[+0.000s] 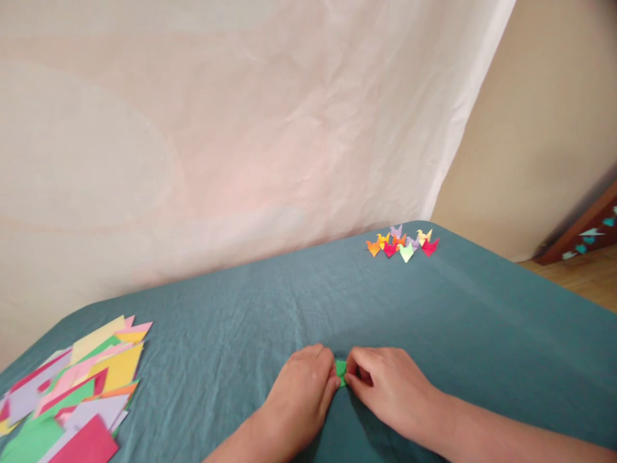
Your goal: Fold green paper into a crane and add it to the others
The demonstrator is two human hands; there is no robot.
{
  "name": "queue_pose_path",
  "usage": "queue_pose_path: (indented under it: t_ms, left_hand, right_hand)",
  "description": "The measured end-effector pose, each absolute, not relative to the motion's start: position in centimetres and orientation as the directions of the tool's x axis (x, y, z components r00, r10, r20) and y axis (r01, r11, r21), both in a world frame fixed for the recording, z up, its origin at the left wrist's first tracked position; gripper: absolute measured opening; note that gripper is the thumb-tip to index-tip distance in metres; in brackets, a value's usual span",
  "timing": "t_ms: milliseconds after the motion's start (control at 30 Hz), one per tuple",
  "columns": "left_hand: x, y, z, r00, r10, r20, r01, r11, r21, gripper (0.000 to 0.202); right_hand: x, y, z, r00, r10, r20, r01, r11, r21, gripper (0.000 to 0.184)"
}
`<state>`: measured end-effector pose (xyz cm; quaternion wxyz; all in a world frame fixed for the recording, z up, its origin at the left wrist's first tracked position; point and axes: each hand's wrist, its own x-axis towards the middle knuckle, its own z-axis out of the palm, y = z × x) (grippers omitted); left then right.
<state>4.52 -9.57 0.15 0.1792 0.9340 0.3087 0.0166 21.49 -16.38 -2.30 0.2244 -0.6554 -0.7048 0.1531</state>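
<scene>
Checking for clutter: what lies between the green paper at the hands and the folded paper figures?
Head view: only bare, wrinkled teal cloth lies between the green paper and the folded paper figures.

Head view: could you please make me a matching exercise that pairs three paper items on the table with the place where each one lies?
Things:
1. green paper piece
2. small folded figures
3. loose coloured sheets

Places:
A. far right corner of the teal table
B. near left edge of the table
C. between the fingertips of the left hand and the right hand

Pairs: 1-C, 2-A, 3-B.
</scene>
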Motion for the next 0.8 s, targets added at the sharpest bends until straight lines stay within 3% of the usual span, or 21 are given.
queue_pose_path:
  t_ms: [167, 400, 800]
  left_hand:
    - [4.4, -9.4, 0.4, 0.806, 0.588, -0.066, 0.558, -0.718, 0.415, 0.007]
    - [4.4, -9.4, 0.2, 0.810, 0.585, -0.044, 0.544, -0.721, 0.428, 0.009]
    - [3.9, -8.4, 1.1, 0.825, 0.555, -0.108, 0.521, -0.673, 0.525, 0.009]
  right_hand:
    - [22.2, -16.8, -2.3, -0.165, 0.973, 0.159, 0.828, 0.224, -0.514, 0.013]
    - [22.9, -17.9, -2.1, -0.444, 0.870, 0.213, 0.846, 0.486, -0.221, 0.021]
    - [22.8, -17.9, -2.2, -0.409, 0.886, 0.219, 0.857, 0.455, -0.241, 0.024]
